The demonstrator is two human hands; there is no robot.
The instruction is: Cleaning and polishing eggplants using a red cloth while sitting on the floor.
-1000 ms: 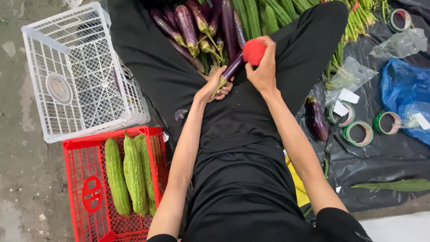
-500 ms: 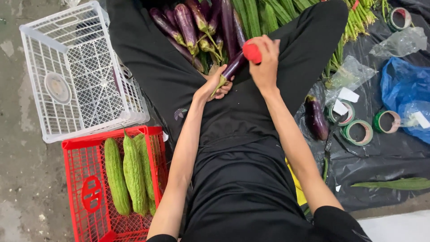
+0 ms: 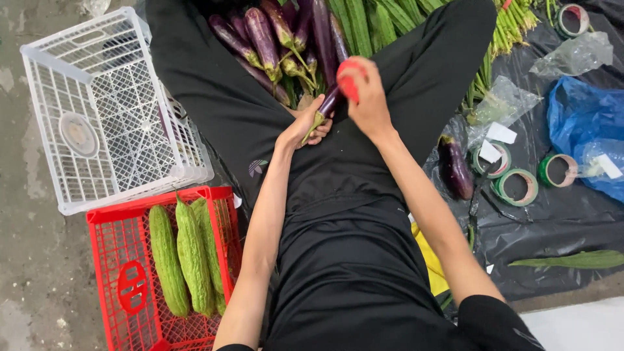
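I sit on the ground in black clothes with my legs spread. My left hand [image 3: 304, 127] grips the stem end of a long purple eggplant [image 3: 330, 102] over my lap. Right beside it my right hand [image 3: 368, 97] is closed on a red object [image 3: 348, 81] that touches the eggplant's upper part. A pile of long purple eggplants [image 3: 273, 36] lies between my legs, just beyond both hands.
A white plastic crate [image 3: 104, 114] stands at the left. Below it a red crate [image 3: 130, 286] holds three bitter gourds [image 3: 185, 257]. On black sheeting at the right lie a lone eggplant [image 3: 455, 169], green tape rolls [image 3: 517, 185], a blue bag [image 3: 585, 123] and long green vegetables [image 3: 383, 16].
My right hand with the red object has moved slightly left and closer to the eggplant. My left hand keeps its hold in the same place.
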